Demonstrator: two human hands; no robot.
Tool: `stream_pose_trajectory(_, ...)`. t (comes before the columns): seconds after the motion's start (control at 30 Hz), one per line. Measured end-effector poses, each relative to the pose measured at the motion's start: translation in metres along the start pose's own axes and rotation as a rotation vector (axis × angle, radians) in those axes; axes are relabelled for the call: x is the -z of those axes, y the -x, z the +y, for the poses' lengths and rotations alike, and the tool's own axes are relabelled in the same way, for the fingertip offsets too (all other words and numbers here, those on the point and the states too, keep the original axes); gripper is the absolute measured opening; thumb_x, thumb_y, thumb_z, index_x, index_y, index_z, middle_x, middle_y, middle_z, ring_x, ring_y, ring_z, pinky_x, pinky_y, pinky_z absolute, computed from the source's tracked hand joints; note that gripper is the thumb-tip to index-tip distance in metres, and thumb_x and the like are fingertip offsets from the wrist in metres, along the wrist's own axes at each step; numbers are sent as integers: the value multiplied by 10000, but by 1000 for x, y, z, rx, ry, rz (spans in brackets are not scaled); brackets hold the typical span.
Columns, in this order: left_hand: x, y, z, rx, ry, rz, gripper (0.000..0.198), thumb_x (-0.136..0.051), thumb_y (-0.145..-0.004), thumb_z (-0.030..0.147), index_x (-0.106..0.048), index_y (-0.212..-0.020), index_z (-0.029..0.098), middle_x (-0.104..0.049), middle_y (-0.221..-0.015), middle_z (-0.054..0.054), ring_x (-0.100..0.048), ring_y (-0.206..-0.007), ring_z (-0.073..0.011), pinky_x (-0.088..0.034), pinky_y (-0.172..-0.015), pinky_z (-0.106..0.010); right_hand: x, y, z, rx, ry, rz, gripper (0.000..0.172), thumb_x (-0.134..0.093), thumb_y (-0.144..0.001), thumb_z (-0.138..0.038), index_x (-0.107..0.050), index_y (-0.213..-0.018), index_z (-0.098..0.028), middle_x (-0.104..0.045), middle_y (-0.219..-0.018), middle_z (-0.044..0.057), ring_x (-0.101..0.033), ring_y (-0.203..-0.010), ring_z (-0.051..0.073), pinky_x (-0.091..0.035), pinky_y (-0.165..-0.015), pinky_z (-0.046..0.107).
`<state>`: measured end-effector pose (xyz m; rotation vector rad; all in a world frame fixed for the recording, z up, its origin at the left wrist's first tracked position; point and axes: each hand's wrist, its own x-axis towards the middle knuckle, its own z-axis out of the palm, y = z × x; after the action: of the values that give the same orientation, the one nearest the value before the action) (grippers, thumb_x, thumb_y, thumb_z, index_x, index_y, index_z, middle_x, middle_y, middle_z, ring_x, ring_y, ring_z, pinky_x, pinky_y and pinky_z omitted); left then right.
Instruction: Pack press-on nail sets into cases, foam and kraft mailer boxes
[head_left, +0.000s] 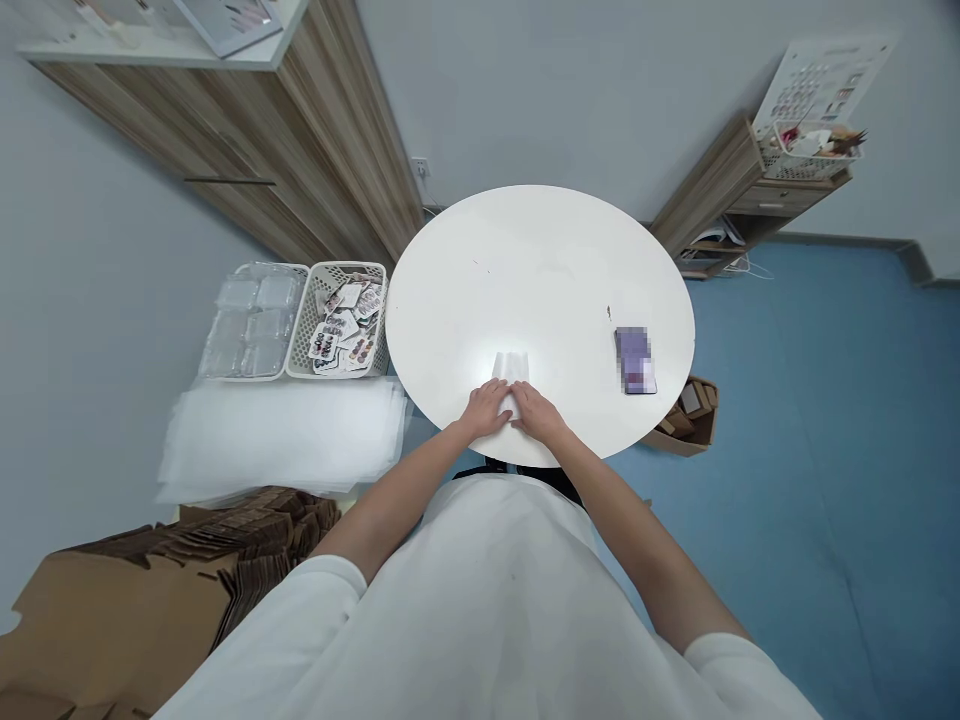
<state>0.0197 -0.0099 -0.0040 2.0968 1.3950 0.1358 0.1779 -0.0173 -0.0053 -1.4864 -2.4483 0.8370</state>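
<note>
A small piece of translucent white wrapping sheet [511,366] lies at the near edge of the round white table [540,260]. My left hand [486,408] curls over its left side, fingertips pressed on the middle and thumb bent inward. From the other side my right hand [537,412] grips it, the fingertips of both hands almost meeting. Whether anything lies inside the sheet is hidden under the fingers.
On the table's right lies a phone [635,360]. To the left stand a basket of clear plastic boxes [255,320], a basket of printed cards [346,325], stacked translucent sheets [285,430] and flattened cardboard boxes [135,610]. A cardboard carton [705,435] sits below right.
</note>
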Motion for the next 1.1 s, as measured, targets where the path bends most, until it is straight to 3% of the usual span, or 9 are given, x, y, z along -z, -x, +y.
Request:
stream_pose_trajectory(0.23,7,9,2,-22,108,-23,574,-544,-712,358,-360,-1235,209,-444,-1277,-87,-365,-1203,-259,-290,-976,-416,6,5,-9,15,145,-96,538,-601,-668,-190,-416,-1168,-120,-453,-1221,159,-384,-1172,277,-337,-966,418)
stream_pose_trajectory(0.4,0,35,-2,-212,134,-108,784,-668,-559,506,-381,-1225,207,-469,-1243,-88,-382,-1172,-281,-288,-971,-420,15,31,-11,21,6,-214,503,-595,-678,-308,-461,-1131,-138,-558,-1051,112,-496,-993,243,-414,-829,365)
stream_pose_trajectory(0.47,-7,41,-4,-215,121,-89,699,-661,-603,444,-408,-1212,212,-448,-1265,-85,-357,-1192,-274,-287,-972,-415,17,36,-10,23,-50,-216,477,-577,-692,-299,-472,-1133,-151,-571,-1045,95,-500,-987,228,-405,-831,344)
stream_pose_trajectory(0.6,-12,38,-5,-85,130,6,364,-507,-770,353,-509,-1117,244,-433,-1252,-76,-381,-1163,-249,-336,-923,-396,21,29,-6,-56,-126,-200,335,-520,-742,-294,-542,-1055,-177,-562,-1078,83,-490,-1009,214,-386,-849,333)
stream_pose_trajectory(0.7,-9,30,-6,-14,222,11,324,-452,-805,335,-498,-1112,242,-519,-1093,-62,-495,-999,-205,-395,-847,-364,24,15,-1,-155,-183,-187,233,-487,-763,-331,-598,-911,-189,-533,-1095,77,-472,-1029,219,-391,-840,331)
stream_pose_trajectory(0.8,-7,24,-9,35,340,25,327,-435,-816,325,-447,-1124,216,-561,-981,-42,-543,-856,-172,-433,-758,-322,27,2,5,-275,-264,-177,257,-443,-784,-383,-599,-864,-195,-548,-1002,68,-510,-927,204,-415,-787,322)
stream_pose_trajectory(0.9,-11,17,-10,143,391,75,319,-437,-816,329,-425,-1110,206,-576,-920,-30,-556,-785,-166,-444,-694,-305,23,-6,9,-387,-327,-75,323,-383,-811,-416,-566,-968,-201,-562,-978,65,-524,-897,198,-413,-792,324)
stream_pose_trajectory(1.1,-22,4,-1,296,330,198,251,-477,-789,310,-514,-1008,195,-552,-951,-59,-544,-865,-192,-442,-734,-317,7,0,11,-493,-307,157,512,-413,-795,-393,-364,-1256,-175,-423,-1201,118,-428,-1096,227,-370,-908,358)
